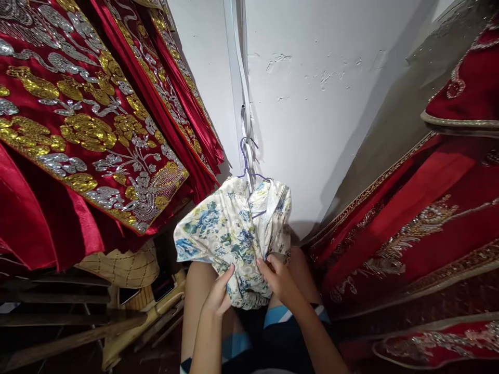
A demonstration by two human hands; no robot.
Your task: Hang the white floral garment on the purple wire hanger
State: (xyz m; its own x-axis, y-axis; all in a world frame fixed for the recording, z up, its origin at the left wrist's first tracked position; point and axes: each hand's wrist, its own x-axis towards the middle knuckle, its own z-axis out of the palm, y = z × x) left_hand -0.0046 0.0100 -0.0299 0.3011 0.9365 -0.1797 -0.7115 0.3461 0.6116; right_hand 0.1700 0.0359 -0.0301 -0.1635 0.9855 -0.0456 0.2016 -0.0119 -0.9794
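Note:
A cream short-sleeved shirt [222, 223] with blue and yellow flowers is on a purple hanger [245, 158] in front of me. The hanger's hook is at a white strap [245, 78] running down the wall. My left hand [219, 297] grips the shirt's lower left side, thumb on top and the other fingers behind the cloth. With thumb and fingers, my right hand [277, 275] pinches the edge of the front opening, lower down on the right. The shirt's bottom is gathered above my lap, and its right sleeve is partly folded out of sight.
Red garments [89, 119] with gold and silver embroidery hang on the left. More red beaded garments [409, 234] hang close on the right. A wooden chair [144, 319] stands at lower left, below a cream quilted cloth [125, 265]. The white wall [304, 135] is straight ahead.

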